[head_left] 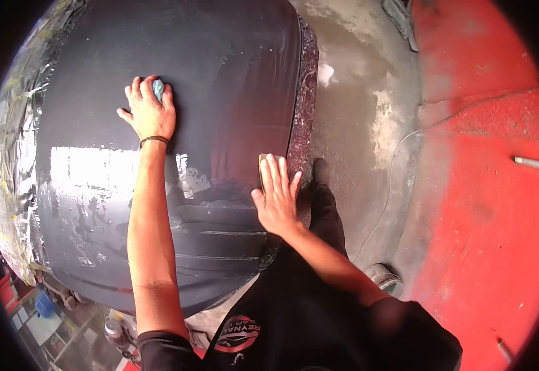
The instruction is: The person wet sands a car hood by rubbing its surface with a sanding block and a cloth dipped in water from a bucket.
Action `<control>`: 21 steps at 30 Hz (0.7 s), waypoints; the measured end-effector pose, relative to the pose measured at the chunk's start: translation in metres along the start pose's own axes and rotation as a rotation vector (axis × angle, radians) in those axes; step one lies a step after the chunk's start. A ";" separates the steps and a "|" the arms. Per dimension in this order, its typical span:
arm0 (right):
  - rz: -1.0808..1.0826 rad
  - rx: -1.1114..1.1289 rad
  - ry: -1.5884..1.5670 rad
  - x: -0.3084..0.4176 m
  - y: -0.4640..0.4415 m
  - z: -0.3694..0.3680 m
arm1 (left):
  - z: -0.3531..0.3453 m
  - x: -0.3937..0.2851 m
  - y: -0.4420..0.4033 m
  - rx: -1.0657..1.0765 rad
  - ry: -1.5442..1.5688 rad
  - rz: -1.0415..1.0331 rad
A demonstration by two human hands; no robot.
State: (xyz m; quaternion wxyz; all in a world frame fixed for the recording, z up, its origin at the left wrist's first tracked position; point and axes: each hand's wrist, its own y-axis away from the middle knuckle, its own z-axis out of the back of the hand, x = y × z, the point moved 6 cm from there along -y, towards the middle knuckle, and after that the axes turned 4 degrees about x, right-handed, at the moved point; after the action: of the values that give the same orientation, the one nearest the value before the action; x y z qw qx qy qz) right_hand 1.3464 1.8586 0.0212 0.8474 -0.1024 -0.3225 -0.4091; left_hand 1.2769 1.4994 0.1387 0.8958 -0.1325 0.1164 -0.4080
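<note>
A large dark grey car panel (pixel 232 80), wet and shiny in places, fills the middle of the view. My left hand (pixel 150 111) rests on its upper part, fingers curled around a light blue sponge or bunched cloth (pixel 158 90); only a small piece of it shows. Near the panel's right edge my right hand (pixel 277 196) lies with fingers extended over a yellowish sanding pad (pixel 262 164), pressing it against the surface. Most of that pad is hidden under the fingers. Light streaks and water marks show on the panel below and between my hands.
Crinkled plastic sheeting (pixel 12 167) covers the left side. A bucket (pixel 386 279) stands on the wet concrete floor (pixel 356 80) at lower right, near a thin cable (pixel 388 191). Red flooring (pixel 486 216) lies beyond. A motor-like machine (pixel 116 332) sits lower left.
</note>
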 end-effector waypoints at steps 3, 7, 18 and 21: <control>-0.009 -0.092 0.117 -0.011 -0.080 0.039 | 0.019 0.036 0.013 0.032 0.010 -0.043; -0.073 -0.147 0.001 -0.022 -0.170 0.065 | 0.058 0.160 0.049 -0.050 0.061 0.126; 0.044 -0.126 0.116 0.022 -0.201 0.064 | 0.093 0.218 0.094 -0.126 0.051 0.224; 0.018 -0.198 0.116 0.063 -0.197 0.043 | 0.095 0.211 0.095 -0.114 0.031 0.265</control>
State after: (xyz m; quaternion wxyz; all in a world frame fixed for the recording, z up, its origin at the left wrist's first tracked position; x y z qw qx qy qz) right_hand 1.2058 1.7108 0.0760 0.8540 -0.1647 -0.2300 -0.4367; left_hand 1.5083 1.4119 0.1750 0.9310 -0.1603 0.1696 -0.2806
